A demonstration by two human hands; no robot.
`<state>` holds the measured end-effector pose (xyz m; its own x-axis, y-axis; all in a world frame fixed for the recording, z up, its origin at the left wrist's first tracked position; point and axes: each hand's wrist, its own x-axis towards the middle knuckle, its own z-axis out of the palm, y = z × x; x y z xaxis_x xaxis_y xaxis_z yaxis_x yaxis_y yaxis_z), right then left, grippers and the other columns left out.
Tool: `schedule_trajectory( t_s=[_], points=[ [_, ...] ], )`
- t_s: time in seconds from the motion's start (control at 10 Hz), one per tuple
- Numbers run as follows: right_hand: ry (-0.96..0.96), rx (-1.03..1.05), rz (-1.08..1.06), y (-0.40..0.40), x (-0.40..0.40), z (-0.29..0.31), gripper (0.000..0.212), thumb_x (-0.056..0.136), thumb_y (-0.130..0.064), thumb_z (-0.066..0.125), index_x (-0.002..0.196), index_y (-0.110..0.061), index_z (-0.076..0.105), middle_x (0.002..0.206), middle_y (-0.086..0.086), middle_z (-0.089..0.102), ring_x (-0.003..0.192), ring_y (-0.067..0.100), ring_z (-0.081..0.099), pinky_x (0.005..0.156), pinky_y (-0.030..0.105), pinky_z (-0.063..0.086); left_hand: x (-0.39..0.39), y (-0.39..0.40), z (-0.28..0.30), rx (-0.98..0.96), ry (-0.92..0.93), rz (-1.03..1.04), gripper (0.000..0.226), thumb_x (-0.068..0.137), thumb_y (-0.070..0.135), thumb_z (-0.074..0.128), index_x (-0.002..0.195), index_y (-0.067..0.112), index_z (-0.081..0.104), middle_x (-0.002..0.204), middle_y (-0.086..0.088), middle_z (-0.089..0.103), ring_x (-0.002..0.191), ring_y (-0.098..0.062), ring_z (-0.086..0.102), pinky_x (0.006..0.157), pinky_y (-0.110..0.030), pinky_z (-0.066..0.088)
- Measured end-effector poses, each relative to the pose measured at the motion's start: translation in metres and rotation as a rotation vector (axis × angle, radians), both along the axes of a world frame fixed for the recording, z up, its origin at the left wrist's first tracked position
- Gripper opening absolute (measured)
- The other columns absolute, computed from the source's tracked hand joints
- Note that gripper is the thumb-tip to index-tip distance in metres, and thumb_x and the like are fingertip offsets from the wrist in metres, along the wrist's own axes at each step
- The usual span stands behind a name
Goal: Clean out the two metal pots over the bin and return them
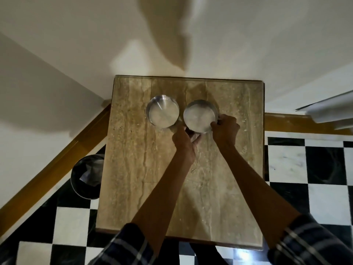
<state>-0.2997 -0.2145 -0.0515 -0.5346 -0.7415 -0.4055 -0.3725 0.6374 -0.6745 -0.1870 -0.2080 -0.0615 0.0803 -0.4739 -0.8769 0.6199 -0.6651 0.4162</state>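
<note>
Plaid sleeves point(122, 245) at bottom edge, both bare forearms reaching over stone table point(133, 169). Right hand point(225, 129) pinches right pot point(199, 115) at its rim; left hand point(184, 139) curled at its near edge, grip unclear. Left pot point(163, 113) sits just beside, untouched. Black bin point(87, 176) on floor left of table.

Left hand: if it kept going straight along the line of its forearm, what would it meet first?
The left hand points up and slightly right, at the near rim of the right pot, which it already seems to touch. So that pot comes first, with the wall behind it; the left pot lies off that line.
</note>
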Motion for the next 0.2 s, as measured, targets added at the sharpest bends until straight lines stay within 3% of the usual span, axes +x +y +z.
schedule_trajectory(
  t_s=[0.1, 0.2],
  points=[
    [-0.032, 0.016, -0.041, 0.002, 0.003, 0.002, 0.020, 0.080, -0.002, 0.063, 0.097, -0.002, 0.073, 0.087, 0.018, 0.076, 0.079, 0.028, 0.069, 0.066, 0.017, 0.045, -0.001, 0.001, 0.009, 0.017, 0.001, 0.020, 0.044, 0.102, 0.025, 0.054, 0.137, -0.001, 0.055, 0.115, -0.018, 0.063, 0.100, -0.030, 0.066, 0.077, -0.043, 0.061],
    [-0.091, 0.021, -0.109, 0.012, 0.006, 0.008, 0.037, 0.085, -0.007, 0.065, 0.122, -0.002, 0.065, 0.109, 0.021, 0.074, 0.104, 0.031, 0.071, 0.096, 0.030, 0.052, 0.006, 0.005, 0.013, 0.034, -0.008, -0.003, 0.040, 0.102, 0.024, 0.056, 0.134, 0.000, 0.055, 0.130, -0.020, 0.061, 0.128, -0.035, 0.059, 0.092, -0.047, 0.054]
  ],
)
